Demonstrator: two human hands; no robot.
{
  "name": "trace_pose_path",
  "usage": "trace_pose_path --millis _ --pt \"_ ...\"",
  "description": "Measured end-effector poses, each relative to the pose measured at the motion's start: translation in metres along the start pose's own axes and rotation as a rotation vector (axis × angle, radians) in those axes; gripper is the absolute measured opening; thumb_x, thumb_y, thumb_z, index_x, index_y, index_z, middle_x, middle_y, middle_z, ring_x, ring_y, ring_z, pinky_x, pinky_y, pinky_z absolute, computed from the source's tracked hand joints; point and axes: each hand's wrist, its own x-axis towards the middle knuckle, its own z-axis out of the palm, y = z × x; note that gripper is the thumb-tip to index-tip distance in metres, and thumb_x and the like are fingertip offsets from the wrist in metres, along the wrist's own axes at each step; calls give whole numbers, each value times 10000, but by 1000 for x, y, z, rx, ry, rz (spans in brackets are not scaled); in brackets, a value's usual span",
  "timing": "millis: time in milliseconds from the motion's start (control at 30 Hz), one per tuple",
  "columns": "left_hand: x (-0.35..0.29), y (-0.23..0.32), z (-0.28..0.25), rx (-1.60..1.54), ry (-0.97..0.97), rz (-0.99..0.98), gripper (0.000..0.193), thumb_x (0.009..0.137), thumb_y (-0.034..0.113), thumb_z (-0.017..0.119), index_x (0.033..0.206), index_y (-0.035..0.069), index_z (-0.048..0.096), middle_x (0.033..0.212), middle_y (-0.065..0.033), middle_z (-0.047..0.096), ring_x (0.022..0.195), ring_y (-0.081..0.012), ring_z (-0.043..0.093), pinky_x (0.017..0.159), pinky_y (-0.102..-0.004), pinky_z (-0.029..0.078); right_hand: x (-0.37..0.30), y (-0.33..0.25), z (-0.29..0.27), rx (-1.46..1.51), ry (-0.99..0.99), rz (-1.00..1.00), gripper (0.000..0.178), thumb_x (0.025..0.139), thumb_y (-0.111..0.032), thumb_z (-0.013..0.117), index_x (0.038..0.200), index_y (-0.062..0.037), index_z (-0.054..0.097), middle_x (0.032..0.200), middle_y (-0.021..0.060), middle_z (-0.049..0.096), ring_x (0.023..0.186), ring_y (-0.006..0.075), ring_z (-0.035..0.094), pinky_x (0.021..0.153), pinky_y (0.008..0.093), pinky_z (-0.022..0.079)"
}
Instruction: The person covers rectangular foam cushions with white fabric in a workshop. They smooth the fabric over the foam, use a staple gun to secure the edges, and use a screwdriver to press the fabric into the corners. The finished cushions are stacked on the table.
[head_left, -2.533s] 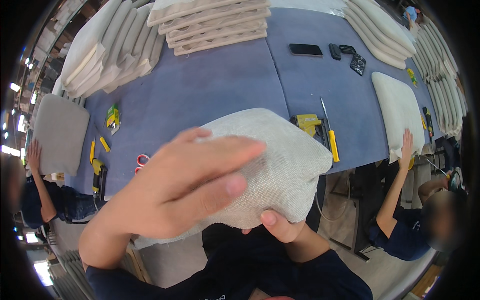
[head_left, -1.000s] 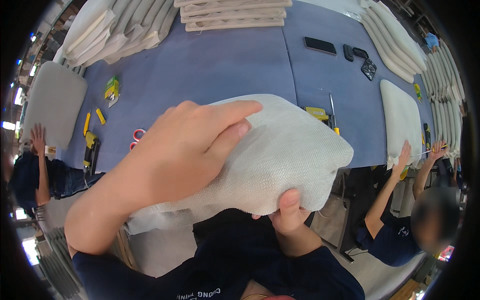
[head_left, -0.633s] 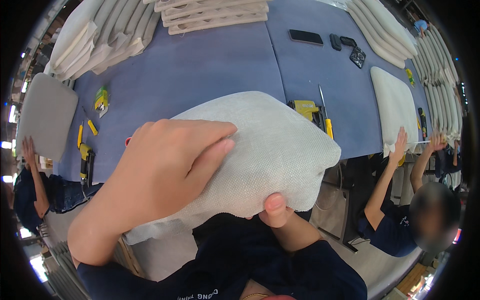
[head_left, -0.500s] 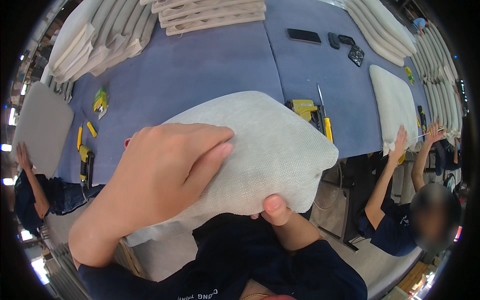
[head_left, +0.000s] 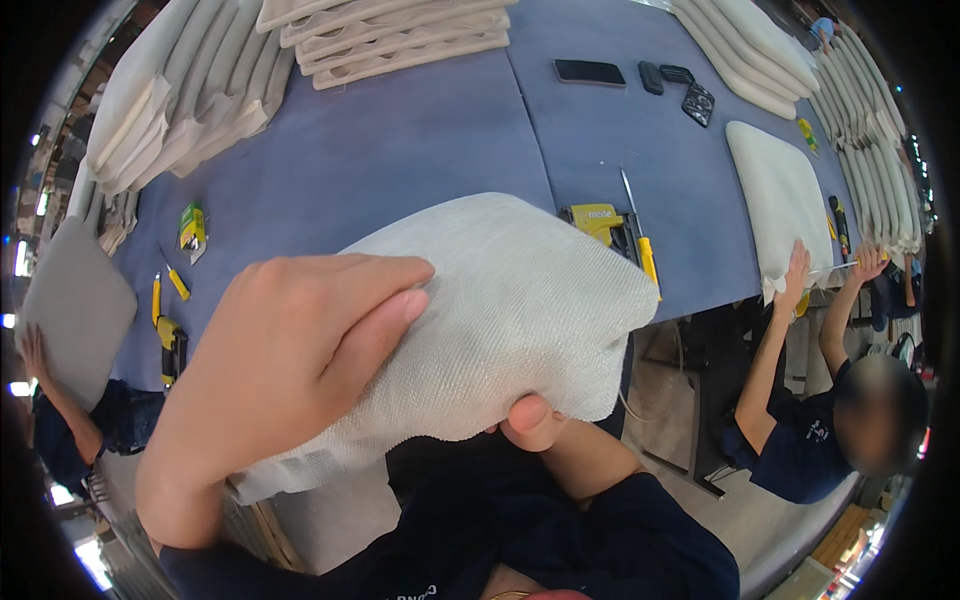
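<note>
A light grey fabric-covered cushion pad (head_left: pixel 530 290) is held tilted over the table's near edge. My left hand (head_left: pixel 310 340) lies across its left part, fingers curled and thumb pressed against the index finger. Whatever those fingers may hold is hidden. At the pad's near edge my right hand (head_left: pixel 528 420) is closed on it, thumb on top and most fingers out of sight underneath. The fabric hangs loose and wavy along that edge. Just beyond the pad's right side are a yellow-and-black staple gun (head_left: pixel 597 220) and a screwdriver (head_left: pixel 645 255) with a yellow handle.
Stacked pads (head_left: pixel 400 45) stand along the blue-grey table's (head_left: pixel 400 150) far side. A phone (head_left: pixel 590 72) lies at the back right, a green-and-yellow packet (head_left: pixel 192 232) at the left. One co-worker's hands (head_left: pixel 795 275) work on a pad at right; another's hand (head_left: pixel 33 352) touches one at left.
The view has shifted slightly, so the table things sit a little further left. Both hands keep their hold, and the pad tilts slightly differently, with more wrinkling near my right thumb.
</note>
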Motion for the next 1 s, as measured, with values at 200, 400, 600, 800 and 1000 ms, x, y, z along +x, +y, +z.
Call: trace_pose_path --millis 200,400,600,800,1000 --pt "26 -14 -32 61 -83 -54 340 1077 264 704 1236 -18 808 1064 -233 819 922 -372 803 854 -416 605 8 3 -5 -7 13 9 441 1078 -308 718 1371 3 610 943 87 706 670 148 660 552 297 516" --pt "42 -36 -44 113 -84 -12 378 1098 297 676 1262 -18 806 1024 -204 831 891 -347 803 834 -399 594 22 5 -14 -36 36 -5 408 1084 -297 710 1346 4 625 902 76 709 638 134 654 528 284 507" --pt "40 -40 -44 9 -150 -42 388 1121 319 650 1270 0 813 994 -190 834 846 -336 798 811 -383 590 21 0 -18 -61 57 -16 377 1089 -286 702 1321 5 639 861 66 711 607 120 648 505 271 499" --pt "44 -31 -52 174 -114 -50 387 1102 331 675 1250 4 818 970 -187 827 866 -311 791 813 -390 583 39 0 -6 -85 80 -78 348 1095 -274 693 1296 7 654 820 56 714 576 106 642 482 259 490" --pt "81 -13 -82 351 132 243 447 1067 376 738 1047 -65 806 934 -143 795 851 -265 717 832 -377 561 102 -18 17 -129 136 -195 345 1137 -336 665 1048 -5 705 672 52 667 466 100 571 418 264 434"
